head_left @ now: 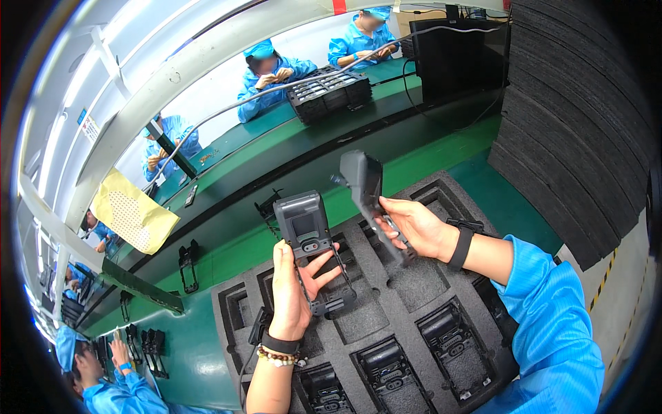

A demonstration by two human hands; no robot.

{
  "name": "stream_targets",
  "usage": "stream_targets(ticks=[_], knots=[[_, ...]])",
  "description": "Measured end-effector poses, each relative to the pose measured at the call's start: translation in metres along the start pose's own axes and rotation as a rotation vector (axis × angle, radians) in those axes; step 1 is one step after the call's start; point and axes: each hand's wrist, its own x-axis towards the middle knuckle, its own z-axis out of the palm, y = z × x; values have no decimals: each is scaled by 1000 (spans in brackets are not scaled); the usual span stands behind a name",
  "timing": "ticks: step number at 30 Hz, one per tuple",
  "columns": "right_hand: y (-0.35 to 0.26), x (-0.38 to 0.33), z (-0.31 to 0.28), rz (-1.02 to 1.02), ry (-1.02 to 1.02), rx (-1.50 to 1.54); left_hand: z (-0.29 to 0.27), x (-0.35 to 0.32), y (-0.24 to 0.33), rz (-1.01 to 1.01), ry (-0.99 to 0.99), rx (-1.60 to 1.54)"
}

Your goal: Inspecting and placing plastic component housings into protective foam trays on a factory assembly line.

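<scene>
Upright in my left hand [291,297] is a black plastic device housing [303,217], a thick block on top with an open frame below. The fingers wrap its side and some reach through the frame opening. My right hand [426,231] grips a second black device housing [363,181] by its lower part, tilted and seen nearly edge-on. Both are held above a dark grey foam tray [405,328] with rectangular pockets. In its near pockets lie similar black housings [452,338]; the pockets beneath my hands show bare foam.
Tall stacked black foam sheets [572,124] stand at the right, beside a black monitor [452,65]. Co-workers in blue sit across the bench [238,141] and at lower left. Several black frames [153,350] lie on the green table [196,345]. A yellow sheet [134,210] hangs from the white post.
</scene>
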Motion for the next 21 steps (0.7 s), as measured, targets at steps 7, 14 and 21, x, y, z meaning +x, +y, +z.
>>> stream_targets(ticks=[7, 14, 21], knots=[[9, 11, -13, 155, -257, 178, 4, -2, 2, 7, -91, -137], [9, 2, 12, 175, -87, 28, 7, -5, 1, 78, 1, -7], [11, -3, 22, 75, -85, -64, 5, -4, -1, 63, 19, 60]])
